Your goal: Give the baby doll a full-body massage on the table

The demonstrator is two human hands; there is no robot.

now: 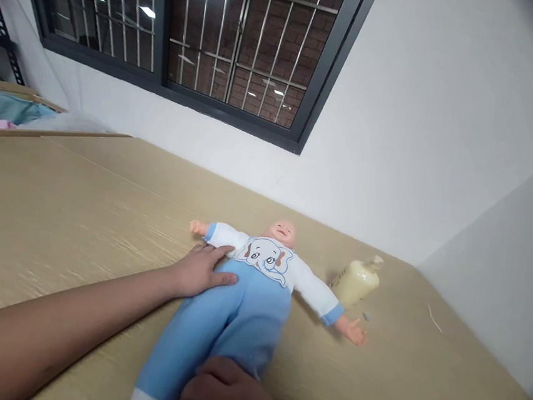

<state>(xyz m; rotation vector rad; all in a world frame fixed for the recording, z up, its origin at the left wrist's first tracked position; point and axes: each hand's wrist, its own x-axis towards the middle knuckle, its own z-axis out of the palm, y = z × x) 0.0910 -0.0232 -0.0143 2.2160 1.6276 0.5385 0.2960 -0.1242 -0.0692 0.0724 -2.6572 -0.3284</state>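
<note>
A baby doll [262,291] lies on its back, its head toward the wall and its arms spread. It wears a white top with a cartoon elephant [265,258] and light blue trousers [229,322]. My left hand [203,270] rests against the doll's side at the waist, thumb and forefinger apart, the thumb on the trousers. Near the bottom edge, my right hand [224,389] is closed at the lower part of one trouser leg, with the fingers curled and the cloth bunched beside them. That leg's end is hidden behind the hand.
A cream-coloured bottle [357,279] lies tilted beside the doll's arm on the brown tabletop [81,207]. A thin pale strip [434,318] lies farther right. White walls [420,114] and a barred window [235,40] stand behind; a box with cloths [15,110] is at left.
</note>
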